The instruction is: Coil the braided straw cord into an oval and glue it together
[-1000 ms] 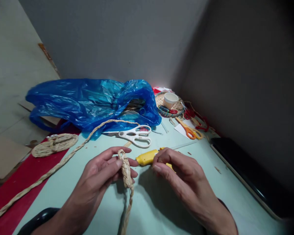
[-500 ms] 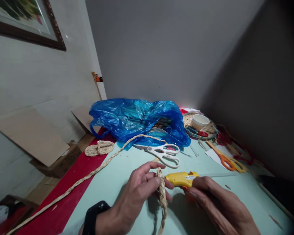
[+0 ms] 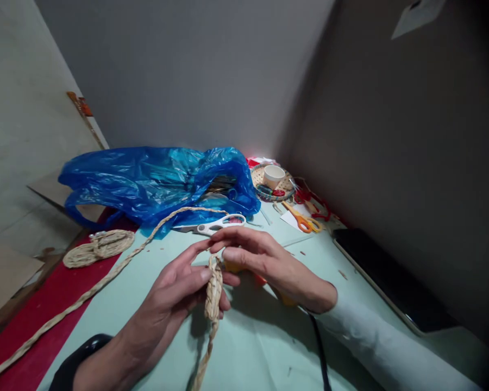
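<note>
1. The braided straw cord (image 3: 213,288) sits at the lower centre of the frame, its folded upper end standing nearly upright. Its long axis runs top to bottom, with the loose tail trailing down toward the lower edge of the frame.
2. The cord is pale tan, plaited flat, and doubled up into a thicker bundle where it is held; below that it thins to a single braid.
3. The left hand (image 3: 179,288) comes in from the lower left and pinches the folded bundle between thumb and fingers, grasping it firmly. A dark band shows at the wrist.
4. The right hand (image 3: 264,263) reaches in from the lower right in a pale sleeve. Its fingers are curled over a yellow glue gun (image 3: 233,266), mostly hidden beneath them, and its fingertips meet the top of the bundle. A black cable (image 3: 318,347) runs from under this hand toward the bottom edge.
5. A long stretch of the same braid (image 3: 106,279) crosses the mint-green tabletop (image 3: 261,347) from the centre toward the lower left corner, passing over a red cloth (image 3: 44,309).
6. A coiled straw mat (image 3: 98,247) lies at the left, on the red cloth.
7. Just above the hands lie white scissors (image 3: 222,224), partly covered by the right fingers. Behind them is a crumpled blue plastic bag (image 3: 155,182).
8. At the upper right of the tabletop are orange scissors (image 3: 303,220) and a woven tray (image 3: 264,179) holding a white cup (image 3: 274,176).
9. A dark flat slab (image 3: 387,277) lies along the right edge.
</note>
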Tool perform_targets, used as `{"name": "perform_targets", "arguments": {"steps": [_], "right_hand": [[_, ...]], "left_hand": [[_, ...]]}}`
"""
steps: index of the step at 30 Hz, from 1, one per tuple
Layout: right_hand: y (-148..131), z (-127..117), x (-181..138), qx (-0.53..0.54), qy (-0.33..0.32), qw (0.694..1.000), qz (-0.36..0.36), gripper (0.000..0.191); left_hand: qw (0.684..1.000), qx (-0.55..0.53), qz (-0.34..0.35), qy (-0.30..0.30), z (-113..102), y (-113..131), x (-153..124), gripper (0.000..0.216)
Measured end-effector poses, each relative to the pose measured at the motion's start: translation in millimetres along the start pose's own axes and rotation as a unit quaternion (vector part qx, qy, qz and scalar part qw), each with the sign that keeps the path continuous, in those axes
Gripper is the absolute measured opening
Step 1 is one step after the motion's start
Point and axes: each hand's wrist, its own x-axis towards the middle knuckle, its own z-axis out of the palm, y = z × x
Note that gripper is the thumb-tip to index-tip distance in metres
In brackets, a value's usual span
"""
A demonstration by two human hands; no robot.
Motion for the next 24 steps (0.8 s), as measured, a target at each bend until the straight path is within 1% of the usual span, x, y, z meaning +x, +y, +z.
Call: {"name": "perform_targets", "arguments": {"steps": [2,3,5,8,11,14,16,20,22,24], "right_hand": [[1.7,1.7,-0.6,0.038,-0.069,0.997,0.021,0.025],[3.2,2.9,-1.2,0.055,-0.091,0.994,0.026,0.024],[6.8,4.3,-2.2,0.087,-0.101,0.991,0.033,0.021],[10.9,2.1,-2.3,0.127,-0.081,0.987,0.057,0.029],[12.3,-5.6,-1.9,0.108,-0.024,0.992,0.057,0.031],[11.2,-15.4,-1.8,0.066,0.047,0.996,0.035,0.026],[9.9,-20.3,-1.9,0.07,0.069,0.995,0.028,0.022],[8.1,-23.5,-2.4,0.106,0.067,0.992,0.029,0.017],[8.4,-22.9,-2.6,0.118,0.059,0.991,0.03,0.016],[9.6,-22.4,-2.7,0.129,0.052,0.99,0.032,0.016]], "left_hand": [[1.0,-0.009,-0.008,-0.021,1.3,-1.2,-0.5,0.055],[0.999,-0.014,-0.013,-0.031,1.3,-2.5,-0.4,0.055],[0.999,-0.018,-0.026,-0.041,-0.1,-5.4,0.2,0.056],[0.998,-0.018,-0.051,-0.028,-3.9,-7.7,1.2,0.055],[0.997,-0.016,-0.077,-0.02,-6.7,-8.6,0.7,0.055],[0.994,0.045,-0.096,-0.04,-6.8,-11.3,-0.3,0.05],[0.988,0.096,-0.113,-0.033,-6.0,-14.5,-0.4,0.039],[0.985,0.123,-0.124,-0.009,-2.8,-19.3,-1.7,0.024],[0.987,0.107,-0.123,0.004,0.2,-19.0,-3.6,0.023],[0.988,0.082,-0.125,0.024,3.7,-17.4,-5.8,0.029]]}}
